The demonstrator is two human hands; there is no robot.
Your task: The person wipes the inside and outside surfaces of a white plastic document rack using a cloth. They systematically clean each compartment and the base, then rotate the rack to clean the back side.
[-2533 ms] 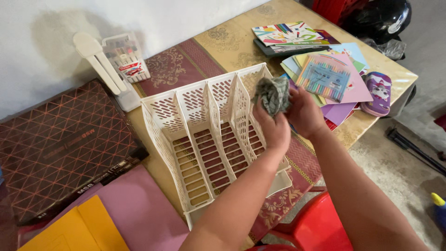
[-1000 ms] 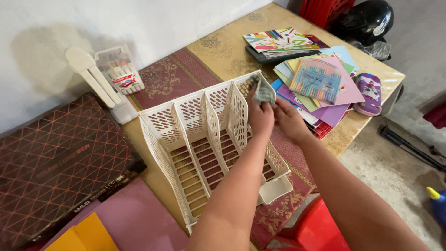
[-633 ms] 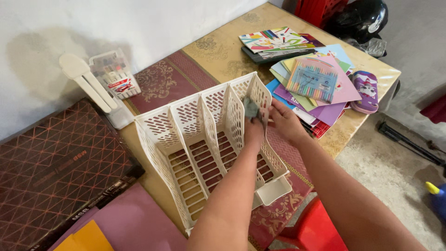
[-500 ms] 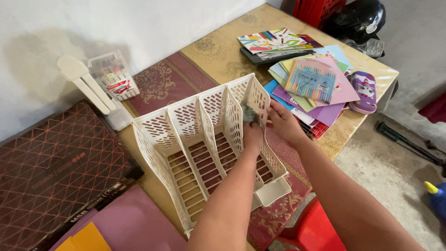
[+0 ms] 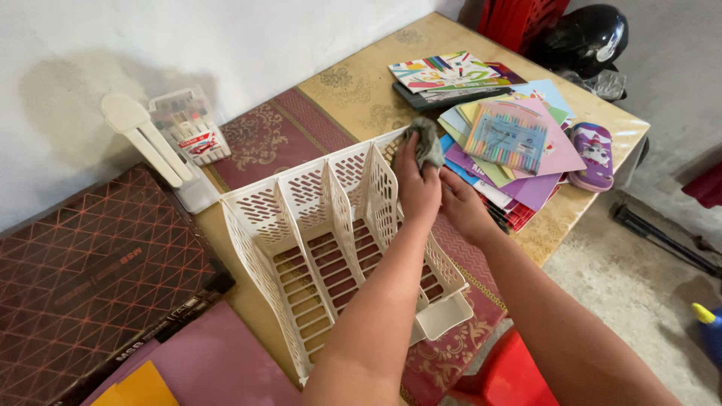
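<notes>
Left hand point(image 5: 418, 188) clenched around a grey rag point(image 5: 426, 143) at the far end of the cream file rack point(image 5: 331, 225), right hand point(image 5: 460, 207) steadying its side, fingers' state unclear, other slots seemingly left to wipe.

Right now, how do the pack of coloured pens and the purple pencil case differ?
The pack of coloured pens is flat, clear and rectangular, lying on top of the paper stack. The purple pencil case is rounded, opaque and rests beside that stack on the table. Both lie away from the hands.
</notes>
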